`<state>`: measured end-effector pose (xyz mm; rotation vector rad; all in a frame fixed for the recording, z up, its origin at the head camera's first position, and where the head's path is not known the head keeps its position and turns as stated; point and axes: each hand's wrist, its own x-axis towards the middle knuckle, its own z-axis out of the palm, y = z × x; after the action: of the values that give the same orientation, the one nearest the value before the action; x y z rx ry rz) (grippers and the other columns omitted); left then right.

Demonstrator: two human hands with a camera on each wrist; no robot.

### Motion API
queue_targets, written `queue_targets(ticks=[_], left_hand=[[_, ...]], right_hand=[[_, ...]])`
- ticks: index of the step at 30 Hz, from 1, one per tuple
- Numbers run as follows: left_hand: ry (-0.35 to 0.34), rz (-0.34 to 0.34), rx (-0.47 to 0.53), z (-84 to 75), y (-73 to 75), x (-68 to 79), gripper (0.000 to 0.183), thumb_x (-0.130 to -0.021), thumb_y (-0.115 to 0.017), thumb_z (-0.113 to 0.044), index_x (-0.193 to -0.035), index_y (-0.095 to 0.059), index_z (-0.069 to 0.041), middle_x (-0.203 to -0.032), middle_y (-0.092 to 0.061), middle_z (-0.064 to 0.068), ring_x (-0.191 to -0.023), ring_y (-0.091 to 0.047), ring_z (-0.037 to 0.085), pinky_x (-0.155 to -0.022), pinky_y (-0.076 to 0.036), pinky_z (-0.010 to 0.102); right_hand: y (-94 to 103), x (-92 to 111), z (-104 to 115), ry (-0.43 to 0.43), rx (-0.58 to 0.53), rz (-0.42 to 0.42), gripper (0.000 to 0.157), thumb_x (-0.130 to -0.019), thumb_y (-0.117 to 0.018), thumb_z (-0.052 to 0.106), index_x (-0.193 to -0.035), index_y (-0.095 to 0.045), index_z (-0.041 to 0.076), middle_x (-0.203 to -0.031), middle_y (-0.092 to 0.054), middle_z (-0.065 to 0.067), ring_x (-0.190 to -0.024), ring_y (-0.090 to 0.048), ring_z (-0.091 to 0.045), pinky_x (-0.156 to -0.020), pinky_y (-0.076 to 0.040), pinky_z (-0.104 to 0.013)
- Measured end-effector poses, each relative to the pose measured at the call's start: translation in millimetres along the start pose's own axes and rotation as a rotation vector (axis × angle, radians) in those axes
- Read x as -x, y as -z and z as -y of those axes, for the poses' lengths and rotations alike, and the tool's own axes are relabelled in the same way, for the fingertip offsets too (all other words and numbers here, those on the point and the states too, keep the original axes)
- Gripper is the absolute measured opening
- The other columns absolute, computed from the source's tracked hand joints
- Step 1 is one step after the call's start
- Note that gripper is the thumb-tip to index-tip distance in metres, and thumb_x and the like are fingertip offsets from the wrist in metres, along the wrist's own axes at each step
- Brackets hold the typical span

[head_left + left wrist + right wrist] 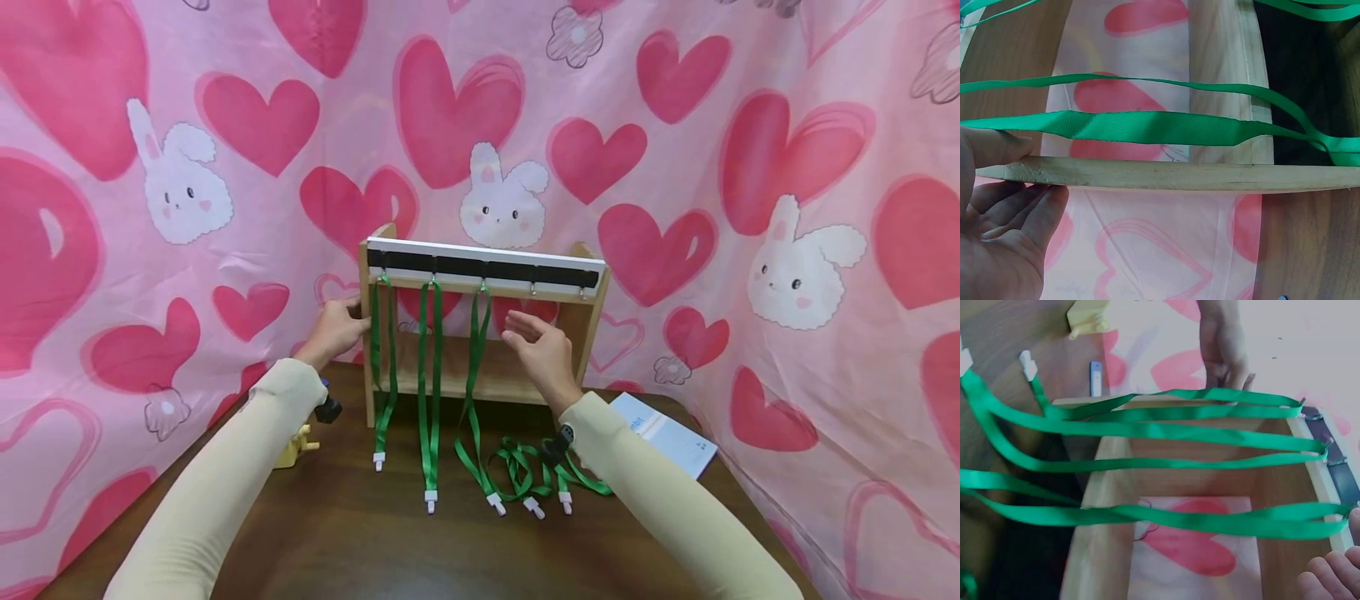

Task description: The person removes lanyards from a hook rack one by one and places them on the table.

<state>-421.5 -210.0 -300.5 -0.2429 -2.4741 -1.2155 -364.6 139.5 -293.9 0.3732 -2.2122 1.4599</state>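
Note:
A wooden rack [595,333] stands on the table, with a black hook strip [510,271] along its white top rail. Three green lanyards hang from the left, second and middle hooks: the left one [390,400], the second [423,375] and the middle one [474,358]. Two hooks on the right carry nothing. My left hand [337,329] grips the rack's left side panel [1147,175], thumb on one face and fingers on the other. Beside the middle lanyard, my right hand [543,350] is raised with loosely bent fingers, holding nothing. More green lanyards [525,467] lie bunched below it, white clips toward me.
A white and blue box [667,433] lies on the table at the right. Partly behind my left forearm is a yellow object [285,457]. A small blue and white item [1095,378] shows near the rack's left side. A heart-and-rabbit cloth [585,158] surrounds the table.

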Motion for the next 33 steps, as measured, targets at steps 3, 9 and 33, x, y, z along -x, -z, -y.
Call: queue_targets(ticks=[3,9,33], left_hand=[[-0.004,-0.003,-0.005,0.6,-0.2,0.0,0.053,-0.096,-0.065,-0.021,-0.146,-0.054,-0.006,-0.132,-0.067,0.023,-0.113,-0.063,0.03,-0.099,-0.055,0.047],[-0.009,-0.006,-0.012,-1.4,0.9,-0.7,0.055,-0.096,-0.065,-0.021,-0.147,-0.053,-0.006,-0.132,-0.067,0.023,-0.117,-0.063,0.033,-0.101,-0.055,0.05],[0.002,-0.012,-0.018,-1.9,-0.4,-0.9,0.053,-0.095,-0.064,-0.019,-0.146,-0.055,-0.006,-0.129,-0.069,0.023,-0.112,-0.064,0.029,-0.097,-0.055,0.046]], right_hand=[[-5.8,-6.2,6.6,0.003,-0.017,-0.001,0.036,-0.091,-0.076,0.032,-0.126,-0.073,0.023,-0.124,-0.075,0.003,-0.116,-0.07,-0.011,-0.1,-0.057,-0.034],[-14.4,-20.2,18.3,-0.019,-0.046,-0.018,0.038,-0.092,-0.075,0.028,-0.129,-0.072,0.022,-0.125,-0.075,0.002,-0.115,-0.071,-0.013,-0.096,-0.058,-0.03],[-72.6,-40.0,31.4,-0.177,-0.314,-0.161,0.025,-0.09,-0.078,0.028,-0.108,-0.078,0.011,-0.098,-0.08,-0.009,-0.095,-0.077,-0.026,-0.088,-0.062,-0.034]])
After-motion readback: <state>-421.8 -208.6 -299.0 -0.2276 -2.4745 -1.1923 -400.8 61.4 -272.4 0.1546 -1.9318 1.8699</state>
